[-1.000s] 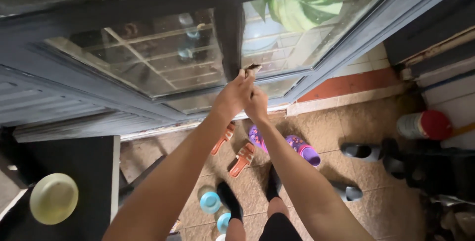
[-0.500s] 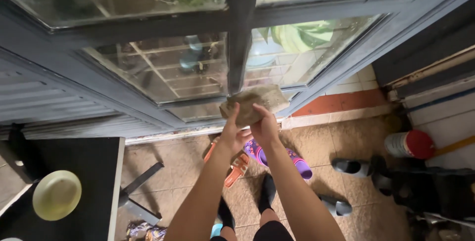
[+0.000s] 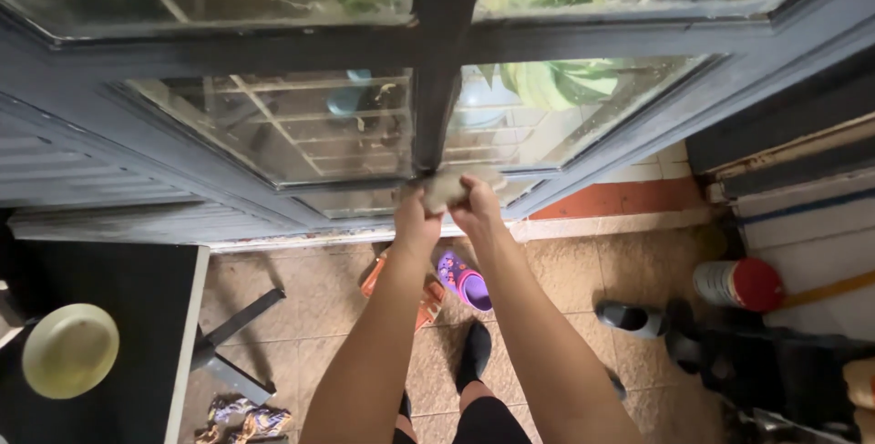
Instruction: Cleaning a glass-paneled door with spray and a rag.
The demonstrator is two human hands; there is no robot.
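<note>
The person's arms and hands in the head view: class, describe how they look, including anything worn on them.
Both arms are bare from the bottom of the picture up to the wrists; no sleeves show. The left hand and the right hand wear no gloves. No watch, bracelet or ring can be made out on either. The forearms look long and narrow towards the hands because the camera looks down along them.

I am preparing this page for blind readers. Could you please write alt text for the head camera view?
Seen from above, a person's left hand and right hand press a crumpled cloth against the dark frame of a glass door. Below lie a purple clog and orange sandals on the tiled floor. A pale green plate rests on a black table at left.
</note>
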